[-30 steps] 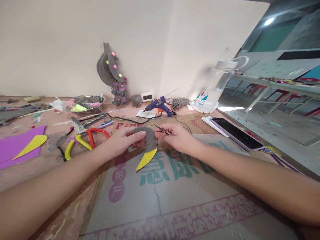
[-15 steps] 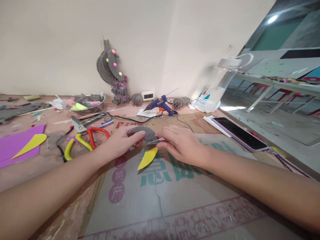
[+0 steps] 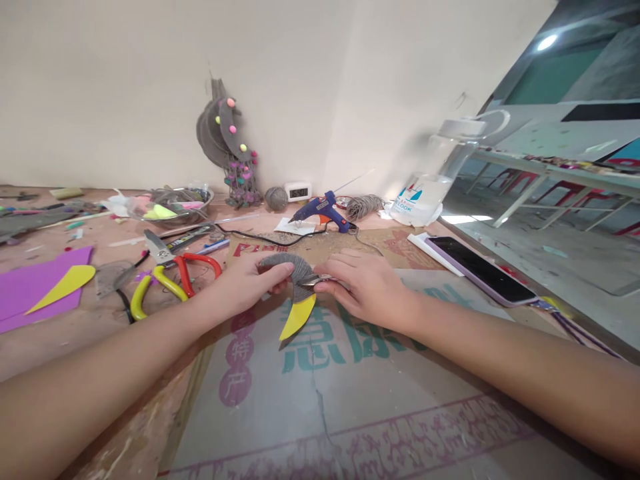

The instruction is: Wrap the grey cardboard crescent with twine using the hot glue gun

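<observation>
My left hand (image 3: 253, 280) is closed on the upper end of a crescent-shaped piece (image 3: 299, 277), its thumb lying over the top. Grey yarn is wound closely around most of this crescent. Its lower tip is bare yellow (image 3: 299, 317) and points down toward me. In my right hand (image 3: 363, 283) a slim metal tool, apparently tweezers (image 3: 315, 281), is pinched between thumb and fingers. The tip of the tool lies against the right side of the yarn winding. My left fingertips are partly hidden behind the crescent.
Under my hands lies a printed cardboard sheet (image 3: 300, 407). To the left are scissors (image 3: 173, 267) and yellow and purple sheets (image 3: 60, 293). Behind are a blue glue gun (image 3: 325, 211), a yarn ball (image 3: 277, 198) and a small clock (image 3: 298, 192). A phone (image 3: 483, 270) and a bottle (image 3: 425, 180) stand right.
The metal tool shows more clearly at the winding's right edge, where my right fingers covered more of it before. The view has shifted slightly; my left hand keeps its hold.
</observation>
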A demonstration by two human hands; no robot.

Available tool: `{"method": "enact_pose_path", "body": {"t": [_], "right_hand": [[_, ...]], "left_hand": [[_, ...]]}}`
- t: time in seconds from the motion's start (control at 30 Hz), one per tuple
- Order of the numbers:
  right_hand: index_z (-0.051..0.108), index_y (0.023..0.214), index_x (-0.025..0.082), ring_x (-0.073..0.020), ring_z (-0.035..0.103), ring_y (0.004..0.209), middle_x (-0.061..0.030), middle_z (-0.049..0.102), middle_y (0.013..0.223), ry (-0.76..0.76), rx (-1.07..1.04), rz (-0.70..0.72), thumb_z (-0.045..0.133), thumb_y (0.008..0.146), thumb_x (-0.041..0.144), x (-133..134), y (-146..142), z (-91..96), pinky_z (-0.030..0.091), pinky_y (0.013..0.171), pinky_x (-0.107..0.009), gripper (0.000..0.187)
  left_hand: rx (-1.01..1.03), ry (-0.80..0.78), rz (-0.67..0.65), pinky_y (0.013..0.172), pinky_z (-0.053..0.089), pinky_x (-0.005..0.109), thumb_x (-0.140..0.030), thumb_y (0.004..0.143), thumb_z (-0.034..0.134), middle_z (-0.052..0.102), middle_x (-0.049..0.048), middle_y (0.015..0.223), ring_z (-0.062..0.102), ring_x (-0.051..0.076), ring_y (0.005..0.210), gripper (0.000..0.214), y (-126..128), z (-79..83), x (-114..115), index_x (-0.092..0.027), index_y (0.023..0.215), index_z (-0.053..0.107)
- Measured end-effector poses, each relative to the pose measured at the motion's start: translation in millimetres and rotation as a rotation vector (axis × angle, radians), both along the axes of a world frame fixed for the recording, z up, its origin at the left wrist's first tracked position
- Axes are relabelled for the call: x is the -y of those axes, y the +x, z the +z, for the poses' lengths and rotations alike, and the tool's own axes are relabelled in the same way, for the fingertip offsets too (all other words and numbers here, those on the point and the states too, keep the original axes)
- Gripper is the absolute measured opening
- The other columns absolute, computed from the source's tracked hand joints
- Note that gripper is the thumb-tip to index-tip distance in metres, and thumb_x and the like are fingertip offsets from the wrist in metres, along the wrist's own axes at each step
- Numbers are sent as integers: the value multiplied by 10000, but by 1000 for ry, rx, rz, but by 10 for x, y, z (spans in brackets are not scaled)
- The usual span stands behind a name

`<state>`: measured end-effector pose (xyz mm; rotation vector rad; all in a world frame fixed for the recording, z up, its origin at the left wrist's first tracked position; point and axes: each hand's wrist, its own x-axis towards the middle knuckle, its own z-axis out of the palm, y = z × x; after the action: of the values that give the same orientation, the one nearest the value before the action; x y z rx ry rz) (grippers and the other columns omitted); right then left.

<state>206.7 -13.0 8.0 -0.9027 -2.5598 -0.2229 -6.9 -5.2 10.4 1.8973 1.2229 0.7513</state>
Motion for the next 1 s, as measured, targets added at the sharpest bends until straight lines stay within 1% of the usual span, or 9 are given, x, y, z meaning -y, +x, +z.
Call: {"method": "enact_pose_path", "body": {"t": [0.37, 0.6, 0.8, 1.0], "right_hand": [[575, 953, 156, -175, 515, 787, -67, 612, 817, 19, 24, 12, 381, 898, 344, -11, -1, -16, 360, 688, -281, 276], [579, 939, 153, -166, 510, 776, -57, 606, 808, 30, 45, 3, 375, 901, 346, -15, -6, -18, 357, 681, -272, 283], [587, 913, 164, -163, 507, 753, -49, 603, 772, 52, 48, 11, 379, 901, 344, -22, -7, -26, 352, 666, -270, 275], [573, 941, 161, -166, 523, 752, -56, 614, 793, 74, -29, -4, 384, 898, 357, -23, -4, -19, 350, 637, -264, 275]], "left_hand": [[-10, 4, -11, 492, 372, 205, -413, 789, 445, 564, -15, 565, 478, 102, 516, 327, 3, 5, 3, -168, 598, 550], [-27, 5, -15, 487, 366, 200, -401, 792, 446, 567, -13, 564, 482, 101, 520, 328, 2, 19, 3, -164, 600, 566], [-5, -3, -34, 478, 360, 201, -418, 792, 446, 566, -13, 573, 479, 103, 521, 328, -3, -6, -7, -168, 605, 550], [-36, 30, -34, 500, 370, 197, -413, 807, 429, 560, -19, 566, 493, 104, 535, 343, -9, -9, -15, -168, 602, 554]]}}
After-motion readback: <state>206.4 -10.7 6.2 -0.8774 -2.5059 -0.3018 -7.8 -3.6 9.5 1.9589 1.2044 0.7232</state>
